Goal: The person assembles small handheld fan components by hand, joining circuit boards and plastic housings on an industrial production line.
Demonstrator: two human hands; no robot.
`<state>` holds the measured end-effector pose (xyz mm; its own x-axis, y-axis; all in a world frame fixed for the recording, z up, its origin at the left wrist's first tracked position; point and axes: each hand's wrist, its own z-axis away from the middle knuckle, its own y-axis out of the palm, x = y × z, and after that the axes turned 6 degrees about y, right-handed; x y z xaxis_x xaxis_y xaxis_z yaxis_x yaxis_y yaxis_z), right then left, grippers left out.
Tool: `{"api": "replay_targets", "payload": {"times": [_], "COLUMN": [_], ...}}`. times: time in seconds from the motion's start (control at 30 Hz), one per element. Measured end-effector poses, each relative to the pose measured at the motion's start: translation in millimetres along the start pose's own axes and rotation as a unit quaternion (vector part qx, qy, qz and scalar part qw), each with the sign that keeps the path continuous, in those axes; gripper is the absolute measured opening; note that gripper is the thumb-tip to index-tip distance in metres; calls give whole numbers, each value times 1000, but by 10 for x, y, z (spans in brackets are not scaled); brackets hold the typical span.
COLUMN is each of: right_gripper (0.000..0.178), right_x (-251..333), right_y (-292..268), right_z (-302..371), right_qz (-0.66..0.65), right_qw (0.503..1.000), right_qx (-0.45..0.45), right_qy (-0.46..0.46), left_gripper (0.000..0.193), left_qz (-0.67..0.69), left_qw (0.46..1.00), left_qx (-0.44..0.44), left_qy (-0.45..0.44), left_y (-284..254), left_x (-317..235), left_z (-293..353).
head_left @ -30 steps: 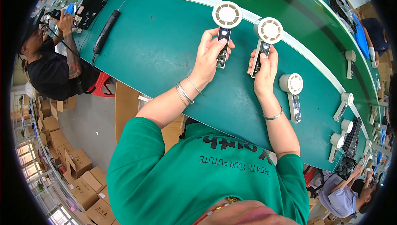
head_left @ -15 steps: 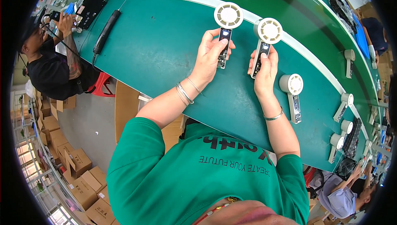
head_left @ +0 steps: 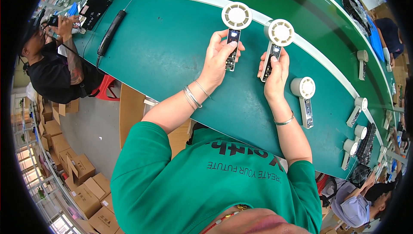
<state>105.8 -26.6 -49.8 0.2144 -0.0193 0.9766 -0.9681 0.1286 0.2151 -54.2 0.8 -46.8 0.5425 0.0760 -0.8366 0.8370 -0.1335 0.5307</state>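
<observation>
My left hand [head_left: 220, 55] is wrapped round the handle of a white handheld fan [head_left: 236, 15], thumb on the bare circuit board in its open handle. A second handheld fan [head_left: 280, 32] is gripped in my right hand [head_left: 276, 71], its thumb likewise pressed on the exposed board. Both fans are held upright over the green bench, heads away from me, and a lit patch shows on each board. To the right of my right hand, another handheld fan [head_left: 306, 88] lies on the bench with its board showing.
A black electric screwdriver [head_left: 112, 34] lies on the green bench [head_left: 163, 61] at left. Several more fans [head_left: 350, 147] sit at the right end near a black tray [head_left: 366, 143]. Beyond a white rail runs a green conveyor [head_left: 297, 1] carrying parts. Co-workers sit at both ends.
Both my hands keep their grip on the fans and have barely moved. The parts on the conveyor have shifted slightly left. The left co-worker's hands have moved a little.
</observation>
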Motion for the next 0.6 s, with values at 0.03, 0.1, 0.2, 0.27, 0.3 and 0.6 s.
{"api": "replay_targets", "payload": {"times": [0.03, 0.1, 0.2, 0.27, 0.3, 0.6], "right_gripper": [41, 41, 41, 41, 41, 39], "right_x": [-2, -6, -5, 0, 1, 1], "right_y": [1, 2, 7, 9, 10, 16], "right_z": [-1, -3, -1, -1, -2, -4], "right_qz": [0, 3, 4, 5, 6, 6], "right_qw": [1000, 1000, 1000, 1000, 1000, 1000], "right_qx": [0, 1, -2, -1, -1, -3], "right_qy": [0, -6, -5, -4, -4, -3], "left_gripper": [32, 32, 32, 32, 32, 31], "left_qz": [3, 3, 0, -4, -2, 1], "left_qw": [1000, 1000, 1000, 1000, 1000, 1000], "left_qx": [0, -1, -2, -3, -2, -8], "left_qy": [-1, 0, -1, -3, -2, -1], "left_y": [0, -3, -2, -1, -1, 1], "left_x": [1, 3, 2, 2, 1, -2], "left_z": [-1, 0, 0, -2, -3, -2]}}
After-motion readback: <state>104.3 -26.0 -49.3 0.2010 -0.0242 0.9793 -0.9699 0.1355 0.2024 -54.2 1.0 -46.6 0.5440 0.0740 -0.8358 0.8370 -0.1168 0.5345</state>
